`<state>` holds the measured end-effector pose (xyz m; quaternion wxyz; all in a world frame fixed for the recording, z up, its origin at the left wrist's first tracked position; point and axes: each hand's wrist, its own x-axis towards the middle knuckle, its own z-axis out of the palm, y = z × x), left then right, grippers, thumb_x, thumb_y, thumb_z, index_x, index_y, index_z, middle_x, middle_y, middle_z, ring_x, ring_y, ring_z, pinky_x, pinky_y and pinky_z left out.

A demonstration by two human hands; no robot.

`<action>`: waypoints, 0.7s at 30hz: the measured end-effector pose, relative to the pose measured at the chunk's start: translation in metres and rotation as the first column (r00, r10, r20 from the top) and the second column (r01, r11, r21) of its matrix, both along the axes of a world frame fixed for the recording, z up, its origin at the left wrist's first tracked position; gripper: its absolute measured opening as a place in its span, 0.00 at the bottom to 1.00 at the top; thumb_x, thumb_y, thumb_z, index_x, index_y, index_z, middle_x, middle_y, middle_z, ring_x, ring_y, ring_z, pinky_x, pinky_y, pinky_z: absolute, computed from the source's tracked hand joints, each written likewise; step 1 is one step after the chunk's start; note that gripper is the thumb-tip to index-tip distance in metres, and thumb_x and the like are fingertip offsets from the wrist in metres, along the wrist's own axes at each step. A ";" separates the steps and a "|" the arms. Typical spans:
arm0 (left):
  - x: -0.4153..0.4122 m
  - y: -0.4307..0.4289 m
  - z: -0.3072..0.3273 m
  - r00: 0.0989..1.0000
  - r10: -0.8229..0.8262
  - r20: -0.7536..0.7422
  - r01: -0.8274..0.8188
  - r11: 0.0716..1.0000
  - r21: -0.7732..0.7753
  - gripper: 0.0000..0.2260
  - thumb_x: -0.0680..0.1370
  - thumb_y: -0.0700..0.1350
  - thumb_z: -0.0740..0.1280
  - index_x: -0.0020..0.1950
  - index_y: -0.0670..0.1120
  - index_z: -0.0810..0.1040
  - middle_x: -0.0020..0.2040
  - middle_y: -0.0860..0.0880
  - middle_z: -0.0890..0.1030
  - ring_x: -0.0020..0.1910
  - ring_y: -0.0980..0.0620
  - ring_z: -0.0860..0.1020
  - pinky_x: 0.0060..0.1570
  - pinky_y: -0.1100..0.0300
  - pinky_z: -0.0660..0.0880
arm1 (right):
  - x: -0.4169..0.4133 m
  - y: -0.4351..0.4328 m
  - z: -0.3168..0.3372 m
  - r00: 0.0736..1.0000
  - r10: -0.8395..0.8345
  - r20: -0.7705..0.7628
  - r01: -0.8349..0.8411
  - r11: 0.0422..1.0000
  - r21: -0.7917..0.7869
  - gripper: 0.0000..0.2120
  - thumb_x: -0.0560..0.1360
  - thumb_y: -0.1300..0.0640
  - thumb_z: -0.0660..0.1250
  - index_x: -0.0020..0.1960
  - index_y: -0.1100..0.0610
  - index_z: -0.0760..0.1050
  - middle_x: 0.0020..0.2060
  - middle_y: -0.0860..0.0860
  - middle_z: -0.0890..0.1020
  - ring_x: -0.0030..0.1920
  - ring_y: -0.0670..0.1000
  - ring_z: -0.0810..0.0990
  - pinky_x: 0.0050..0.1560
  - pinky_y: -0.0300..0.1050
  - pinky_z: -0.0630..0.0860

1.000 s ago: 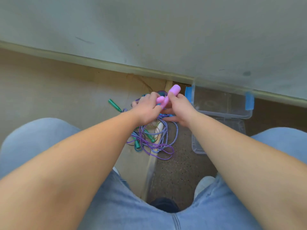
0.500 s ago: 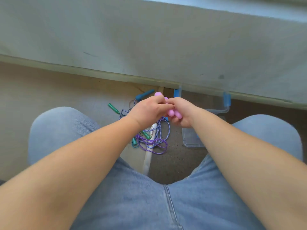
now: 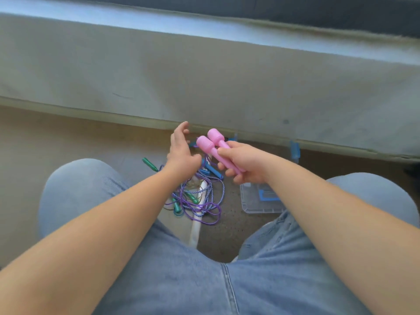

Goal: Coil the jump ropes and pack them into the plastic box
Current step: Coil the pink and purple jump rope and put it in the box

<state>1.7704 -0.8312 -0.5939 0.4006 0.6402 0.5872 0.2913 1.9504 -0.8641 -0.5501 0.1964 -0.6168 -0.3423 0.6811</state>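
My right hand (image 3: 244, 164) grips two pink jump-rope handles (image 3: 210, 144) side by side, their thick ends pointing up and left. My left hand (image 3: 181, 151) is just left of them, fingers relaxed and apart, holding nothing. On the floor below lies a tangle of ropes (image 3: 200, 201): purple cord, blue-and-white braided cord, green handles (image 3: 150, 164) and blue handles (image 3: 212, 170). The clear plastic box (image 3: 256, 204) with blue latches sits on the floor to the right of the tangle, partly hidden behind my right forearm.
A grey wall (image 3: 204, 71) with a pale baseboard runs across the view just beyond the ropes. My knees in blue jeans (image 3: 75, 189) frame the floor space on both sides. A white strip (image 3: 197, 226) divides beige flooring from darker speckled floor.
My left hand has let go of the pink handles and opened to the left. My right hand now holds both handles alone, raised a little. The camera has tilted up.
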 end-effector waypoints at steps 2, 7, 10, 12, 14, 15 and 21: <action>0.010 -0.002 0.007 0.995 -0.025 0.102 0.038 0.991 -0.131 0.31 0.75 0.39 0.65 0.76 0.53 0.61 0.63 0.52 0.75 0.56 0.53 0.77 0.56 0.55 0.75 | 0.007 -0.001 0.007 0.999 0.040 -0.030 -0.040 0.999 -0.009 0.12 0.83 0.49 0.58 0.65 0.50 0.71 0.35 0.49 0.75 0.26 0.44 0.67 0.24 0.34 0.59; 0.026 0.008 0.006 0.987 -0.073 0.140 0.097 0.980 -0.176 0.13 0.75 0.45 0.61 0.57 0.50 0.78 0.49 0.51 0.83 0.50 0.49 0.82 0.53 0.45 0.79 | 0.027 -0.006 0.032 0.969 0.098 -0.227 -0.109 0.993 -0.038 0.11 0.84 0.51 0.56 0.65 0.51 0.70 0.34 0.49 0.72 0.26 0.42 0.61 0.23 0.32 0.51; 0.055 0.000 0.015 0.980 -0.015 0.199 0.069 0.960 -0.272 0.13 0.80 0.50 0.59 0.57 0.43 0.72 0.42 0.45 0.79 0.37 0.46 0.78 0.47 0.43 0.78 | 0.031 -0.004 0.038 0.957 -0.022 -0.289 0.038 0.998 0.052 0.05 0.84 0.55 0.56 0.58 0.52 0.69 0.34 0.49 0.71 0.24 0.41 0.61 0.22 0.30 0.51; 0.076 -0.012 0.020 0.991 -0.130 -0.016 0.123 0.967 -0.224 0.12 0.82 0.51 0.58 0.59 0.45 0.71 0.49 0.43 0.79 0.45 0.45 0.79 0.49 0.49 0.75 | 0.029 0.005 0.036 0.964 -0.149 -0.222 0.184 0.972 0.144 0.03 0.83 0.54 0.59 0.54 0.53 0.69 0.34 0.51 0.72 0.24 0.43 0.62 0.22 0.31 0.55; 0.092 -0.018 0.023 0.902 -0.316 -0.296 0.280 0.947 -0.157 0.11 0.83 0.48 0.57 0.60 0.43 0.71 0.56 0.40 0.79 0.54 0.40 0.78 0.47 0.53 0.71 | 0.032 0.014 0.028 0.964 -0.153 0.217 0.055 0.915 0.401 0.06 0.82 0.50 0.61 0.50 0.53 0.71 0.38 0.53 0.76 0.29 0.50 0.71 0.27 0.40 0.65; 0.096 -0.019 0.028 0.830 -0.389 -0.401 0.362 0.921 -0.143 0.11 0.83 0.46 0.56 0.60 0.42 0.71 0.57 0.39 0.79 0.54 0.38 0.77 0.46 0.52 0.71 | 0.036 0.015 0.021 0.864 -0.114 0.491 -0.153 0.868 0.472 0.08 0.81 0.48 0.61 0.50 0.53 0.71 0.42 0.54 0.78 0.36 0.55 0.75 0.35 0.45 0.69; 0.070 0.004 0.067 0.344 -0.556 -0.757 0.852 0.524 0.001 0.09 0.81 0.50 0.60 0.52 0.49 0.79 0.38 0.50 0.78 0.41 0.44 0.78 0.37 0.56 0.67 | 0.066 0.006 -0.004 0.391 0.278 0.877 -0.678 0.732 0.070 0.13 0.82 0.46 0.58 0.55 0.56 0.72 0.53 0.58 0.80 0.51 0.62 0.79 0.45 0.50 0.73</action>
